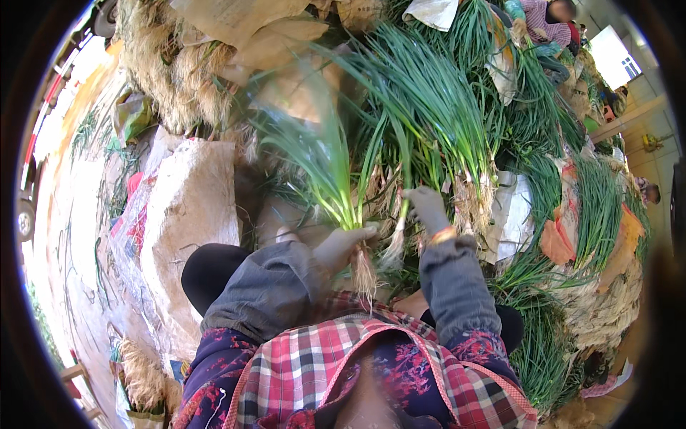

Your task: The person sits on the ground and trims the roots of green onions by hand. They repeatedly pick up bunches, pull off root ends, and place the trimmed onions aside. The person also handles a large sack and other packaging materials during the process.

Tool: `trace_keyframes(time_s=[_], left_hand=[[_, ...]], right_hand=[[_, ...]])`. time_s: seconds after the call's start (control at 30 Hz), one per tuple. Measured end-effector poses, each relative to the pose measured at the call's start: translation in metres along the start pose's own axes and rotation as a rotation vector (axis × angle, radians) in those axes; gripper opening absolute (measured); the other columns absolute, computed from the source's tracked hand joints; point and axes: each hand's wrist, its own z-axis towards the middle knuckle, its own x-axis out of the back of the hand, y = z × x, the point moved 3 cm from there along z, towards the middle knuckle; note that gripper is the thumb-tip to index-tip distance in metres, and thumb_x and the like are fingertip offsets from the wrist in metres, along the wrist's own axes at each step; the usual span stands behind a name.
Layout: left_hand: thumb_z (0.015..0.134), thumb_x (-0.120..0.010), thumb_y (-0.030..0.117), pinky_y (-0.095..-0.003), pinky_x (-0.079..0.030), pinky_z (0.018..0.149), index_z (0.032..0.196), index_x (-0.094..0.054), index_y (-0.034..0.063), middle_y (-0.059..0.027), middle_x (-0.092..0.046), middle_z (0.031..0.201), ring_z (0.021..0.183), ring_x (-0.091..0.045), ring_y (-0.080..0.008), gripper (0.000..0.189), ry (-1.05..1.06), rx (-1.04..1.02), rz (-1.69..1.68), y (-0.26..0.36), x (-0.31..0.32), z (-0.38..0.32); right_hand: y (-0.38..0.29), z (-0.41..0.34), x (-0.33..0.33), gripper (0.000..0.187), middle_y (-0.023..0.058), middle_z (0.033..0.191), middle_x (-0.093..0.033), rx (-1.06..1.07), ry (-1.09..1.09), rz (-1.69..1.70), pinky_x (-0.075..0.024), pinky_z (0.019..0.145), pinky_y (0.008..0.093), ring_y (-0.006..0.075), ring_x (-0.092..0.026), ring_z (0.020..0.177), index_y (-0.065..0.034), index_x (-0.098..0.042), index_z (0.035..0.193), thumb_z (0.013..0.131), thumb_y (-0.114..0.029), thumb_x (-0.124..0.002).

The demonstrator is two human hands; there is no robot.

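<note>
My left hand, in a pale glove, grips a small bunch of scallion-like green plants just above its roots. Their leaves fan upward, blurred, and the pale stringy roots hang below my fist towards my lap. In my gloved right hand a single stalk is pinched between the fingers, its whitish root end pointing down. Right beyond that hand lies a large heap of the same green plants, leaves pointing away and root ends towards me.
On the left, a worn sack sheet covers the ground beside my knee. Bundles with dry roots are stacked at the upper left. More green bundles lie at the right. Another person sits at the upper right.
</note>
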Motion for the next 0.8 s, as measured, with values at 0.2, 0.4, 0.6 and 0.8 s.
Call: trace_keyframes(time_s=[0.2, 0.4, 0.6, 0.8], left_hand=[[0.093, -0.060, 0.019, -0.0293, -0.048, 0.052, 0.090, -0.063, 0.0005, -0.0073, -0.064, 0.071, 0.056, -0.058, -0.0172, 0.019, 0.025, 0.224, -0.054, -0.013, 0.010, 0.011], [0.091, -0.062, 0.023, -0.0226, -0.033, 0.044, 0.078, -0.066, 0.0041, -0.0032, -0.058, 0.057, 0.048, -0.050, -0.0101, 0.023, 0.065, 0.014, 0.394, -0.008, 0.012, 0.010], [0.092, -0.057, 0.019, -0.0302, -0.053, 0.058, 0.102, -0.061, -0.0002, -0.0096, -0.064, 0.074, 0.057, -0.059, -0.0188, 0.023, -0.046, 0.032, 0.082, -0.023, 0.030, 0.029], [0.094, -0.053, 0.022, -0.0394, -0.053, 0.076, 0.110, -0.059, 0.0025, -0.0074, -0.064, 0.083, 0.074, -0.063, -0.0241, 0.026, -0.429, 0.218, -0.298, 0.000, -0.003, -0.011]], right_hand=[[0.035, -0.043, -0.061, 0.038, 0.0103, 0.074, -0.061, 0.122, -0.241, 0.197, -0.0476, 0.060, 0.0336, 0.0205, -0.059, 0.065, 0.0003, -0.067, 0.095, 0.089, -0.037, -0.061], [-0.012, -0.044, -0.063, 0.044, 0.0138, 0.070, -0.061, 0.324, 0.041, -0.539, -0.0470, 0.065, 0.0425, 0.0271, -0.061, 0.069, -0.0002, -0.066, 0.095, 0.091, -0.042, -0.056], [0.040, -0.051, -0.061, 0.034, 0.0066, 0.079, -0.064, -0.178, -0.067, 0.744, -0.0491, 0.059, 0.0286, 0.0162, -0.058, 0.064, 0.0010, -0.064, 0.102, 0.097, -0.030, -0.050], [0.022, -0.061, -0.075, 0.041, 0.0028, 0.080, -0.061, -0.079, -0.678, 0.984, -0.0496, 0.064, 0.0291, 0.0144, -0.058, 0.069, -0.0068, -0.058, 0.108, 0.095, -0.045, -0.054]])
